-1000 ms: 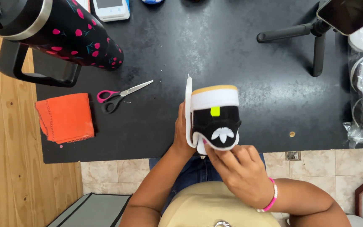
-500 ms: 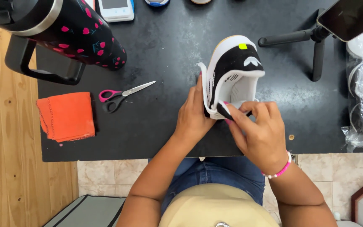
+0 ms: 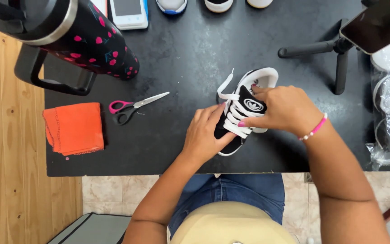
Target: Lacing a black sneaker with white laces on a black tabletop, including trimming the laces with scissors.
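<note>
Both hands (image 3: 204, 135) (image 3: 283, 108) grip a black sneaker (image 3: 242, 113) with white laces

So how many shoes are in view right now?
4. One black-and-white shoe lies on the black table between the left hand and right hand. Three more sit at the table's far edge, each cut off by the frame. Others may be hidden.

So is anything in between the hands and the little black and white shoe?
No, nothing is. The left hand rests on the shoe at its toe end, and the right hand is right on its white laces.
</note>
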